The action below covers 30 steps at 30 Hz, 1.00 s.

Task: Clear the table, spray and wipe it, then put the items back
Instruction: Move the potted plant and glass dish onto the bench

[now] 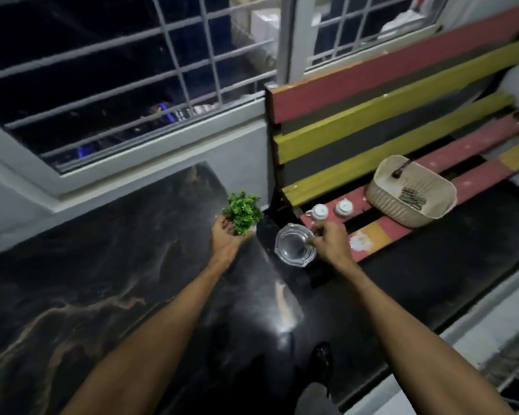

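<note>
Left hand (226, 238) grips the small green plant (244, 211); right hand (330, 239) pinches the glass dish (292, 250) by its rim, just off the bench (372, 235)'s left end.

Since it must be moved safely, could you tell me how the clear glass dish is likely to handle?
The glass dish looks thick, so probably rigid and heavy for its size. Smooth glass may slip, since the right hand grips only its rim.
</note>
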Available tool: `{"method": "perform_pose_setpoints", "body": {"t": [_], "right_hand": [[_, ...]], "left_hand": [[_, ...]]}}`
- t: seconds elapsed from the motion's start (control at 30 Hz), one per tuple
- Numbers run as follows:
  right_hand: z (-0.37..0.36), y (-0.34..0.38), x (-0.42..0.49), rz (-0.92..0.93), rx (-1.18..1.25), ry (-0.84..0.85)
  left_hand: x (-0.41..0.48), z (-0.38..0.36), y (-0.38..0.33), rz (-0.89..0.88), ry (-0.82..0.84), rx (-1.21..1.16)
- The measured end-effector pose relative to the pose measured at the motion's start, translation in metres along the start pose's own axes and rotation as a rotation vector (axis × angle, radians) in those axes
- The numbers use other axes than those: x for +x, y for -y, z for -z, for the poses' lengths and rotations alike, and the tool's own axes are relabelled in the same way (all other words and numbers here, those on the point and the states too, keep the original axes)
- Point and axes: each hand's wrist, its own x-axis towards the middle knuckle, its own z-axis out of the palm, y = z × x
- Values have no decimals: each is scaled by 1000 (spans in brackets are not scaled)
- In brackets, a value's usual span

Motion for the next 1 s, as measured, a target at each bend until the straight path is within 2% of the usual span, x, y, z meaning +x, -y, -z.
{"method": "perform_pose_setpoints", "body": {"t": [0.23,0.43,0.73,1.0], "right_hand": [[74,-158,60,-241,8,-105],[68,-278,117,-426,46,-161],[-3,-374,192,-511,116,-187],[-29,-394,212,-531,147,-206]], "left_hand": [[-9,-186,53,69,120,99],[5,-294,140,63,199,193],[40,-359,251,94,91,316],[40,-368,281,74,64,319]]}}
